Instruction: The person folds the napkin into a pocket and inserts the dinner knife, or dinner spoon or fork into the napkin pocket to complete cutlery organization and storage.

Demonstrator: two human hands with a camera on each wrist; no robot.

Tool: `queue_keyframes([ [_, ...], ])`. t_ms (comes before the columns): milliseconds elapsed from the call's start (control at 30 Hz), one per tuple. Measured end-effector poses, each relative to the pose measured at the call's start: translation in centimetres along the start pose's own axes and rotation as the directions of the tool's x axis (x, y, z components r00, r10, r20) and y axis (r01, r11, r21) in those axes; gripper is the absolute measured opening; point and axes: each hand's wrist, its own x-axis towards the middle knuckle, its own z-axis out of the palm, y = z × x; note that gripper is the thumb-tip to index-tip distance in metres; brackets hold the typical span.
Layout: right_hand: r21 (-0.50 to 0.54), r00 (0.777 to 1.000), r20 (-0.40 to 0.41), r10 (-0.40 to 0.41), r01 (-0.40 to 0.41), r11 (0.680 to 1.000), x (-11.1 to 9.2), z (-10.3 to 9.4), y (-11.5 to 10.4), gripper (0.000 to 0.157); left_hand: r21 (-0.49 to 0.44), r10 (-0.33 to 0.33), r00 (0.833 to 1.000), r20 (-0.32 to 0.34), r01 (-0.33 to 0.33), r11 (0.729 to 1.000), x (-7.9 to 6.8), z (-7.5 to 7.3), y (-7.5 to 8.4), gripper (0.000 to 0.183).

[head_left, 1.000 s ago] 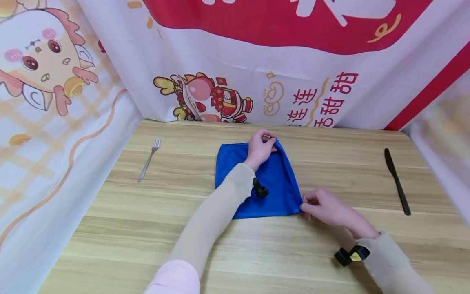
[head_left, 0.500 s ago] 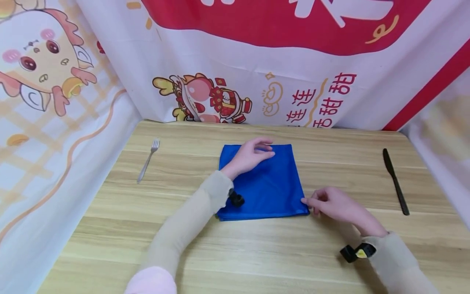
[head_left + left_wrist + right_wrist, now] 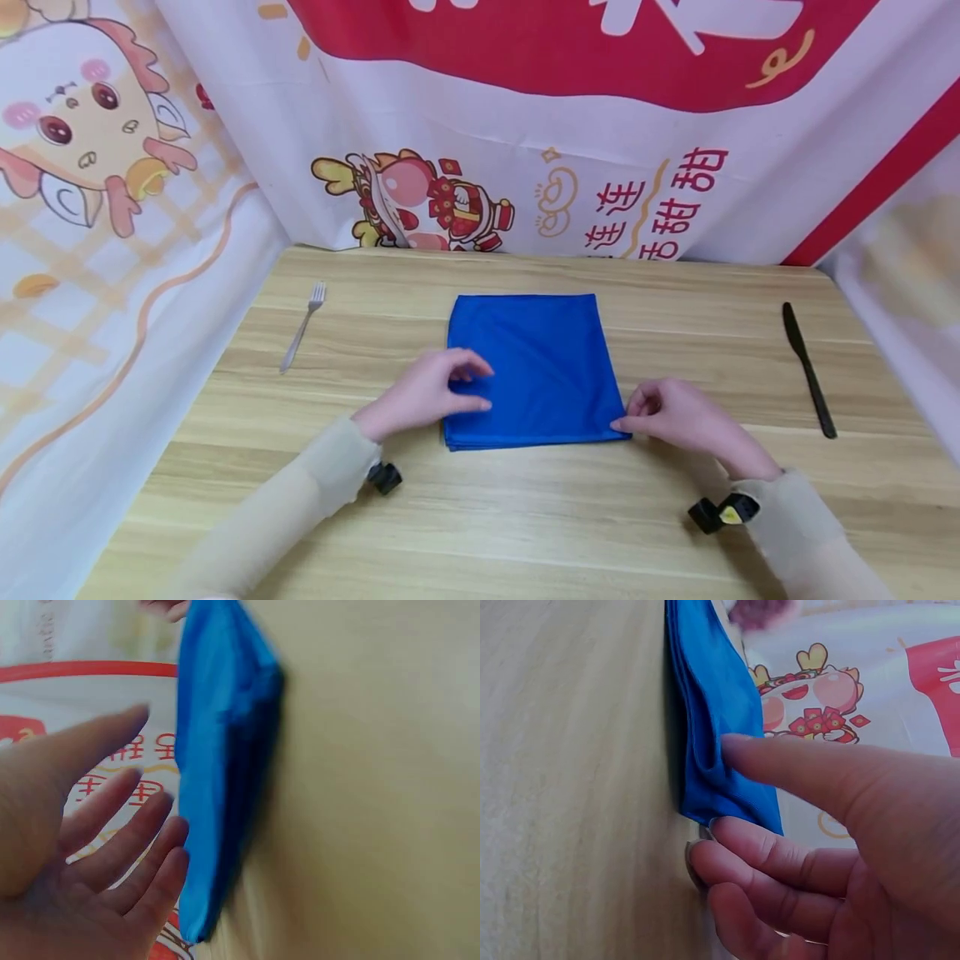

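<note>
Printed backdrop (image 3: 420, 108): spans the 12 o'clock side of my view, cartoon figures and red lettering on white.
Wood-grain table (image 3: 525, 517): spreads out in front of me, its far edge toward 12 o'clock.
Blue cloth (image 3: 536, 358): lies near the middle of the wood-grain table, a flat, squarish stack; I take it as the centre of my clock.
Fold progress: layers already lie one over another, so I judge this fold nearly done. What seems left is tidying: the layered edges around 7 o'clock don't look quite flush, and the 4 o'clock corner buckles a little.
Left hand (image 3: 431, 387): at the 9 o'clock edge, my thumb and fingers spread wide with nothing between them; whether a fingertip brushes the fabric, I can't tell.
Right hand (image 3: 678, 412): narrow, pinching the blue cloth at its 4 o'clock corner, my thumb on top.
Black table knife (image 3: 810, 375): well apart at 3 o'clock, tip toward 11.
Metal fork (image 3: 303, 326): well apart at 9 o'clock, tines toward 1; like the black table knife, untouched.
</note>
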Motion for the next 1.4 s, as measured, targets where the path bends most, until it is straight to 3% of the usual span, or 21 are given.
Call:
queue_keyframes([
  [133, 0.005, 1.0, -0.003, 0.002, -0.002, 1.0, -0.1, 0.0, 0.2, 0.025, 0.087, 0.022, 0.997, 0.072, -0.029, 0.996, -2.3, 0.2, 0.0, 0.042],
  [267, 0.011, 1.0, 0.0, 0.0, 0.0, 1.0, -0.3, -0.1, 0.3, 0.022, 0.144, 0.027, 0.993, 0.118, -0.044, 0.989, -3.2, 0.8, 0.0, 0.038],
  [500, 0.031, 1.0, 0.008, 0.002, -0.003, 1.0, -0.5, -0.1, 0.5, 0.019, 0.17, 0.046, 0.989, 0.144, -0.07, 0.983, -3.2, 1.1, 0.2, 0.017],
  [667, 0.026, 1.0, -0.001, 0.014, -0.014, 1.0, -0.5, 0.0, 0.6, 0.018, 0.186, 0.063, 0.99, 0.126, -0.086, 0.979, -3.0, 0.9, 0.2, 0.016],
  [800, 0.036, 1.0, -0.003, 0.02, -0.02, 0.999, -0.6, 0.0, 0.5, 0.025, 0.1, 0.046, 0.985, 0.164, -0.063, 0.993, -2.5, 0.2, 0.3, 0.021],
  [900, 0.055, 1.0, -0.011, 0.029, -0.028, 0.998, -0.6, 0.0, 0.4, 0.032, 0.013, 0.022, 0.99, 0.139, -0.024, 1.0, -1.3, -1.0, 0.2, 0.029],
  [1100, 0.065, 1.0, -0.021, 0.023, -0.021, 0.998, -0.6, 0.1, 0.7, 0.032, -0.073, -0.041, 0.998, -0.049, 0.037, 0.997, 2.8, -3.5, -0.8, 0.041],
  [1267, 0.075, 0.999, -0.025, 0.026, -0.024, 0.997, -0.5, 0.3, 0.7, 0.03, -0.06, -0.097, 0.982, -0.162, 0.088, 0.994, 6.4, -4.7, -2.2, 0.043],
  [1400, 0.081, 0.999, -0.029, 0.016, -0.013, 0.997, -0.4, 0.5, 0.7, 0.03, 0.024, -0.12, 0.968, -0.221, 0.129, 0.991, 8.5, -5.0, -3.8, 0.042],
])
